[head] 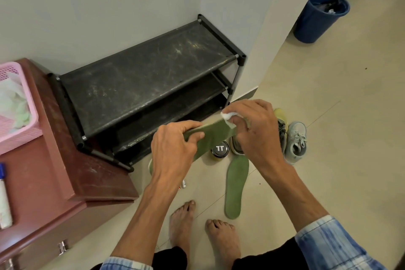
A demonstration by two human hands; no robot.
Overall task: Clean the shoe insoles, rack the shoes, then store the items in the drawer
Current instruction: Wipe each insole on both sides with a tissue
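Left fingers (pixel 186 126) grip green insole (pixel 215 132), right fingers (pixel 242 120) pinching white wad (pixel 228 115) against it.

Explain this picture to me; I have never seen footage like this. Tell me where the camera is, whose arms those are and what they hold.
There is no machine here: a person wears one camera on the head, so you see what they see, down to their bare feet. The left hand grips a green insole. The right hand pinches a small white wad against its far end, apparently wiping it. On the floor lie a second green insole, two shoes and a small jar with a black lid. Behind them stands a black shoe rack; a brown cabinet with a pink basket stands to its left.
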